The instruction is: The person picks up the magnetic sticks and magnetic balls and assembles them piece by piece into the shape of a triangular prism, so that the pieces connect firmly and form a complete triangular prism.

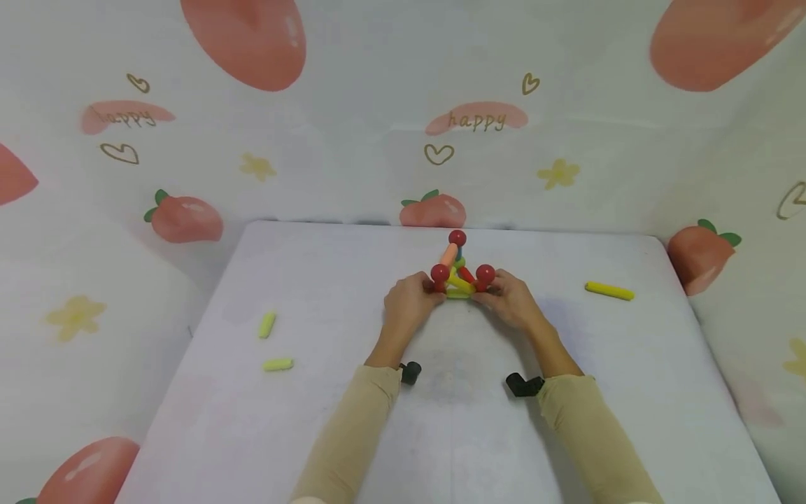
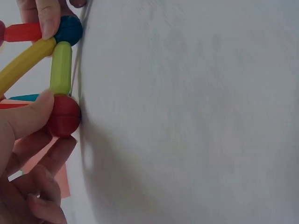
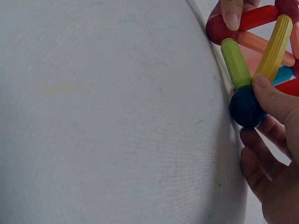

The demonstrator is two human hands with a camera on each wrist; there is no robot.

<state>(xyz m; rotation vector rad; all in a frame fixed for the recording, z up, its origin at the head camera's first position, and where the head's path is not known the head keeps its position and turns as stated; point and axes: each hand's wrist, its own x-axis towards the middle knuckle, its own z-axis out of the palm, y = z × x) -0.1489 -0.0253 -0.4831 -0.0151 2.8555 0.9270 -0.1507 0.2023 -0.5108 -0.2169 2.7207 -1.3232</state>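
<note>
Rod-and-ball frame (image 1: 458,269): stands mid-table (image 1: 315,434), between both hands.
Handling: likely light, stiff pieces; joints probably pull apart easily.
Hold: at bottom corner balls.
Left hand (image 1: 411,299): pinches red ball (image 2: 64,115).
Right hand (image 1: 511,299): pinches blue ball (image 3: 246,107).
</note>
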